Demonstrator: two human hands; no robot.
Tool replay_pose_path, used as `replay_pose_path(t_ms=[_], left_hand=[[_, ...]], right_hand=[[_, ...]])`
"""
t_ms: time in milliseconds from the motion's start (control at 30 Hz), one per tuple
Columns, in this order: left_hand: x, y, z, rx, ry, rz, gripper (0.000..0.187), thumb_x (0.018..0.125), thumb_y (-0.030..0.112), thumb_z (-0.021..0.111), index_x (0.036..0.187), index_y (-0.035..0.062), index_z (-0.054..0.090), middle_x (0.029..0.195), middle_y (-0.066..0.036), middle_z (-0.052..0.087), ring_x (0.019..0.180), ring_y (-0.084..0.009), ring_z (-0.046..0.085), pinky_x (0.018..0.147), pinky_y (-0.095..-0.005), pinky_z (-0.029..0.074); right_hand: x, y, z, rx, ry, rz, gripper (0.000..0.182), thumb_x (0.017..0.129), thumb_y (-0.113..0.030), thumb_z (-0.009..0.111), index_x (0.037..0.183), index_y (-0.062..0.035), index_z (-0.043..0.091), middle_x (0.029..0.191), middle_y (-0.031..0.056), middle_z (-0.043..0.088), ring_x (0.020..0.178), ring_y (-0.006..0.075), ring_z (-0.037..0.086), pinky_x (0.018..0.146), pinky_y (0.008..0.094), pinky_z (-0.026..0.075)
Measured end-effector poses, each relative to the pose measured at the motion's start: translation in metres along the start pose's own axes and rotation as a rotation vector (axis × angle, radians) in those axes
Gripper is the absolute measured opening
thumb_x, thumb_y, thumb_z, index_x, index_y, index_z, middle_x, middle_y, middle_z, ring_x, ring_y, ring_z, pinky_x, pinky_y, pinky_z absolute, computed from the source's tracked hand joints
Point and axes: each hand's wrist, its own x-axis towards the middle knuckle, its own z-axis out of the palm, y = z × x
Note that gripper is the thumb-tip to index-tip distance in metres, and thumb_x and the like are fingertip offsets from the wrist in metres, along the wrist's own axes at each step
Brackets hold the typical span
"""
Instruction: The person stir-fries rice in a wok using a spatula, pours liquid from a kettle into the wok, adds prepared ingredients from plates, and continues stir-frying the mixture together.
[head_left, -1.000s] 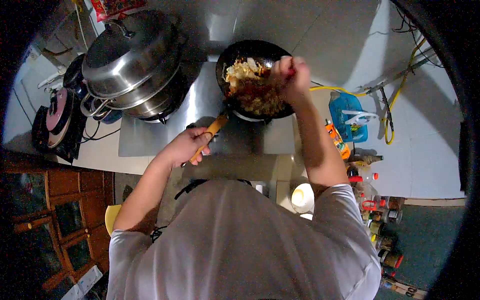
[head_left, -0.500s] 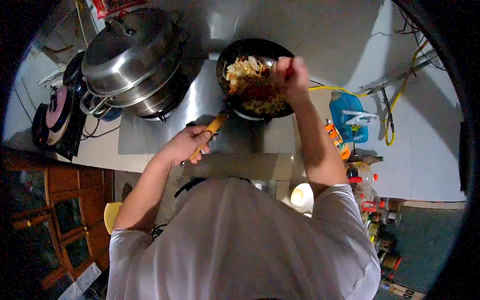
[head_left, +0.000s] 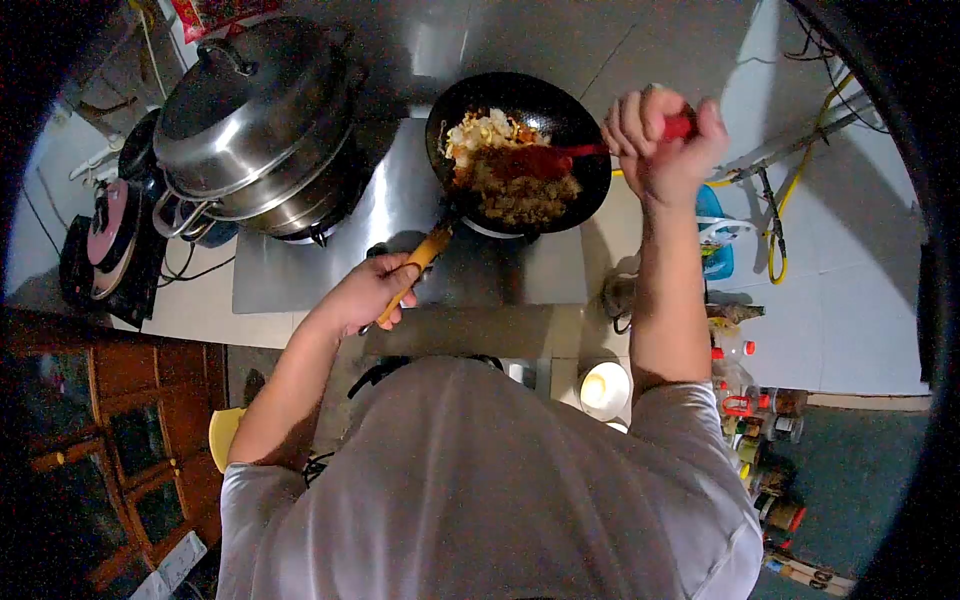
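Observation:
A black wok (head_left: pixel 590 170) sits on the stove, tilted a little, with pale pieces and browner crumbly food (head_left: pixel 530 195) inside. Its wooden handle (head_left: pixel 428 248) runs toward me, and my left hand (head_left: pixel 375 290) is closed around it. In my right hand (head_left: pixel 660 140), raised at the wok's right rim, is the red handle of a spatula (head_left: pixel 545 160). The spatula's dark red blade lies in the food, near the middle of the wok. My right fingers are wrapped round the grip.
A large lidded steel steamer pot (head_left: pixel 250 130) stands left of the wok on the steel stove top (head_left: pixel 330 275). A pink-lidded appliance (head_left: pixel 112 225) is farther left. Bottles (head_left: pixel 735 345) line the right, near a blue basket (head_left: pixel 715 255). A white bowl (head_left: pixel 604 390) is below the counter edge.
My right hand has moved right, from over the wok to its right rim, bringing the red spatula into plain view. The food has shifted slightly. My left hand stays on the handle.

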Motion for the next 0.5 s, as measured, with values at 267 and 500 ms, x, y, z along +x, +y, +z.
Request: replay_pose_path(t_ms=[267, 500], left_hand=[[0.001, -0.001, 0.002, -0.007, 0.007, 0.011, 0.043, 0.103, 0.036, 0.050, 0.135, 0.0060, 0.050, 0.082, -0.005, 0.062, 0.056, -0.0101, 0.054, 0.048, -0.0254, 0.046], [0.000, 0.002, -0.002, 0.031, -0.014, 0.009, 0.043, 0.103, 0.035, 0.050, 0.136, 0.0079, 0.050, 0.082, -0.005, 0.062, 0.057, -0.0101, 0.055, 0.048, -0.0250, 0.047]], right_hand=[[-0.018, 0.107, -0.046, -0.123, 0.197, -0.088, 0.058, 0.095, -0.058, 0.032, 0.060, -0.0135, 0.040, 0.049, 0.0003, 0.033, 0.047, 0.0173, 0.030, 0.052, 0.0327, 0.029], [0.026, 0.010, -0.057, -0.012, 0.830, -0.128, 0.057, 0.097, -0.056, 0.031, 0.060, -0.0127, 0.036, 0.050, 0.0017, 0.030, 0.048, 0.0199, 0.031, 0.054, 0.0359, 0.034]])
